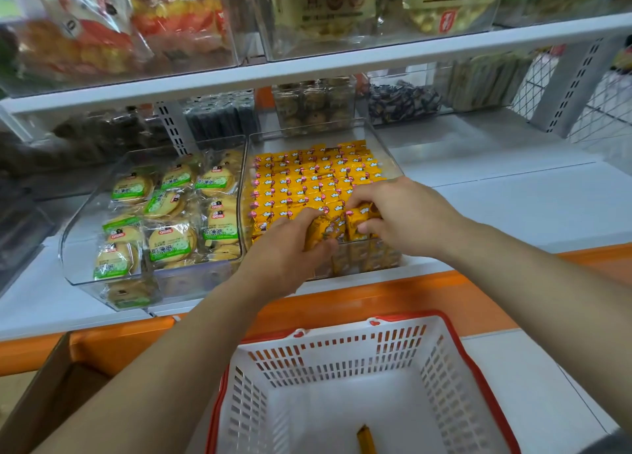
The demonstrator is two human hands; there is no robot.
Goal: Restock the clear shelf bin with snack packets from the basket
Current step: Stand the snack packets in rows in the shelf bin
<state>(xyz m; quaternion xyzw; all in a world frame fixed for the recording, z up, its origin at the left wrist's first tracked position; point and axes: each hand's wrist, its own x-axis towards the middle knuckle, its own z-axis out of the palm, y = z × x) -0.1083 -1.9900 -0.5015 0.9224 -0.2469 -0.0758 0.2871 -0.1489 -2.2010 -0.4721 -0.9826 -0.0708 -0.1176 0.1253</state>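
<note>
White shop shelving (478, 187) with orange edging. The clear shelf bin (388, 161) sits on it. A white basket (342, 347) stands below and in front of the bin, and a biscuit bin (85, 235) is just to its left. At the bin's front lip, the left hand (284, 252) grips a bundle of yellow snack packets (325, 231). Beside it, the right hand (403, 214) pinches neighbouring packets between thumb and fingers.

Likely hazard: the bin looks nearly full, so packets pressed in askew could slip over the low front lip or knock the standing rows (307, 180) out of line.

The packets are small, glossy and yellow with red corners, packed in tight rows back to the bin's rear wall. One lone packet (366, 440) lies in the basket.
</note>
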